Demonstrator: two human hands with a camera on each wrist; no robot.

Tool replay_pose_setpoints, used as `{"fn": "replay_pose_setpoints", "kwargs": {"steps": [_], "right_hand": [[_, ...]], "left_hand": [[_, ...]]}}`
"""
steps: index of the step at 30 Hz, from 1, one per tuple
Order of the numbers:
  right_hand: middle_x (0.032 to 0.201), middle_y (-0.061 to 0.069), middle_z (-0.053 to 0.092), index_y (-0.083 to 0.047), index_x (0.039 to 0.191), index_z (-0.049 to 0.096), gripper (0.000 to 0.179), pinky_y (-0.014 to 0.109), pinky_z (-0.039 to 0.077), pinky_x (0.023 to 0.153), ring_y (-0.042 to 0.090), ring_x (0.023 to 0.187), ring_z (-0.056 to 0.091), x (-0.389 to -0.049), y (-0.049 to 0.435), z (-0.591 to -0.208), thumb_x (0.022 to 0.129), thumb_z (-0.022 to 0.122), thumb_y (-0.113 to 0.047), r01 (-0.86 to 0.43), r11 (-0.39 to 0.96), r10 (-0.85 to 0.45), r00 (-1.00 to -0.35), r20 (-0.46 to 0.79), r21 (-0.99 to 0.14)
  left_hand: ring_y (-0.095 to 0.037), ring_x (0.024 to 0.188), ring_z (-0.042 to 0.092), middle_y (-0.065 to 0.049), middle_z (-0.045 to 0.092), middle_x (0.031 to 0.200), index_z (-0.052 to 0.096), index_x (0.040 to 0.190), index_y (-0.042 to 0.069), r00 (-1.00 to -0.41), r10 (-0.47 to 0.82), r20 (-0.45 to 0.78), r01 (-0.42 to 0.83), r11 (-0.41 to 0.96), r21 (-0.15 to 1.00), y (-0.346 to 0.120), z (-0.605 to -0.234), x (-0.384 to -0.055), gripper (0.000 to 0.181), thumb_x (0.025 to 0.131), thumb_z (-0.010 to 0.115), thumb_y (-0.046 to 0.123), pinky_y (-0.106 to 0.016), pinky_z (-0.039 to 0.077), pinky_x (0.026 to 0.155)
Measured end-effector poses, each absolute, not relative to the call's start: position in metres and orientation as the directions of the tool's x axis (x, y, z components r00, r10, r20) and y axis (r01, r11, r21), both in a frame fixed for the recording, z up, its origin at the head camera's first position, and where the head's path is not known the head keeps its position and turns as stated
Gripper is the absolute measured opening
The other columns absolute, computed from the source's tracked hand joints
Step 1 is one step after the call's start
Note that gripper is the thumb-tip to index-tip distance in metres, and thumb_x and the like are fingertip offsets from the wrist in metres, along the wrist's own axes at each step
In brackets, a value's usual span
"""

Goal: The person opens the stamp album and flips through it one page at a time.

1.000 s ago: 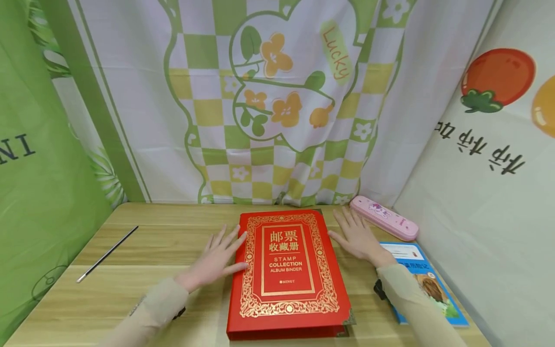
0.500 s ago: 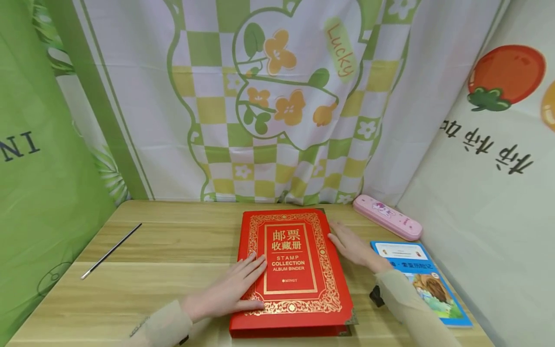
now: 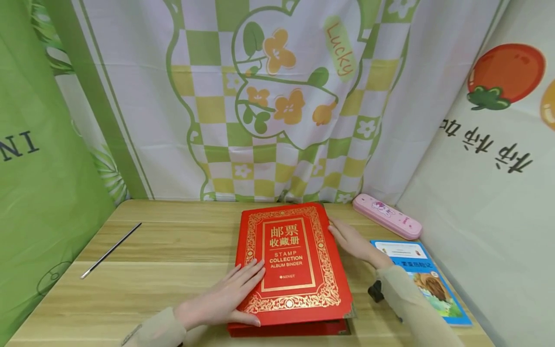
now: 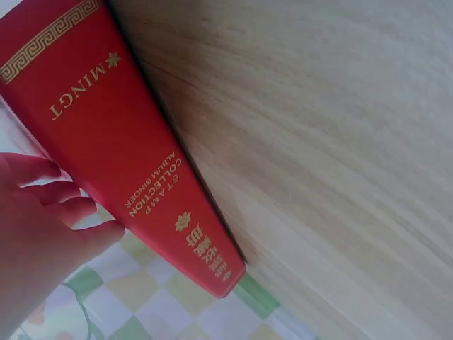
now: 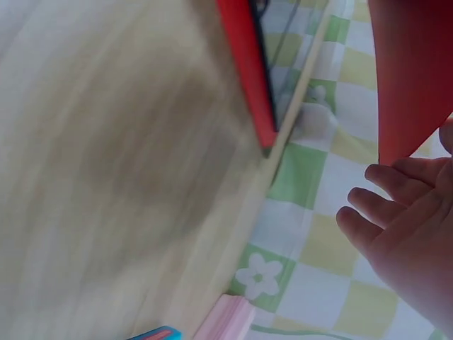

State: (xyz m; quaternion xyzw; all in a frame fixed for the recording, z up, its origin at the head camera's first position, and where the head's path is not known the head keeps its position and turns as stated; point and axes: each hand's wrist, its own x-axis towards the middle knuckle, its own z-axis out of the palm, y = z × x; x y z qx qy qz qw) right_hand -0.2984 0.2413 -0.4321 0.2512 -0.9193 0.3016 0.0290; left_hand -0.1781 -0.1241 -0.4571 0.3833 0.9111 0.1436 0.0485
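Observation:
A thick red stamp album [image 3: 291,250] with gold lettering lies on the wooden table, its front cover raised a little on the right side. My left hand [image 3: 223,300] rests on the cover's lower left with fingers spread. In the left wrist view its fingertips lie along the edge above the red spine [image 4: 120,142]. At the cover's upper right edge, my right hand [image 3: 353,243] holds it up. In the right wrist view the lifted cover [image 5: 414,78] meets the fingers [image 5: 386,205] at its corner, apart from the album's lower part [image 5: 248,71].
To the right lie a blue picture book [image 3: 427,284], partly under the right forearm, and a pink pencil case [image 3: 387,217] near the back. A thin dark stick with a pale tip [image 3: 110,250] lies on the left. A patterned curtain [image 3: 286,173] hangs behind the table [image 3: 173,231].
My left hand has moved from the album's left edge down onto its cover. My right hand has come in to the right edge, and the cover has lifted slightly there.

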Motion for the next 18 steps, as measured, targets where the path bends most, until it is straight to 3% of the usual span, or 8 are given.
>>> {"fn": "replay_pose_setpoints", "kwargs": {"steps": [10,14,18], "right_hand": [[0.158,0.025,0.032,0.003,0.155,0.026,0.052,0.058,0.026,0.12,0.043,0.146,0.032,-0.303,0.219,-0.394,0.11,0.03,-0.024,-0.538,0.604,-0.47,-0.836,0.282,-0.588],[0.161,0.02,0.031,-0.001,0.156,0.025,0.054,0.054,0.026,0.121,0.038,0.148,0.032,-0.305,0.202,-0.374,0.11,0.029,-0.028,-0.558,0.586,-0.471,-0.825,0.313,-0.587],[0.163,0.016,0.027,-0.005,0.158,0.022,0.056,0.054,0.025,0.122,0.035,0.149,0.03,-0.306,0.182,-0.357,0.11,0.027,-0.035,-0.56,0.561,-0.479,-0.82,0.313,-0.609]], "left_hand": [[-0.032,0.154,0.021,-0.007,0.012,0.169,0.02,0.159,0.008,-0.716,0.691,0.102,0.668,0.635,0.388,-0.139,-0.456,-0.176,0.105,0.084,0.056,0.072,-0.054,0.033,0.118],[-0.03,0.153,0.023,-0.003,0.012,0.169,0.019,0.159,0.01,-0.773,0.629,0.076,0.569,0.635,0.523,-0.142,-0.449,-0.176,0.101,0.086,0.059,0.067,-0.054,0.036,0.116],[-0.033,0.153,0.022,-0.006,0.013,0.168,0.018,0.16,0.011,-0.832,0.552,0.062,0.451,0.606,0.655,-0.14,-0.44,-0.178,0.095,0.09,0.061,0.06,-0.06,0.031,0.117]]}}
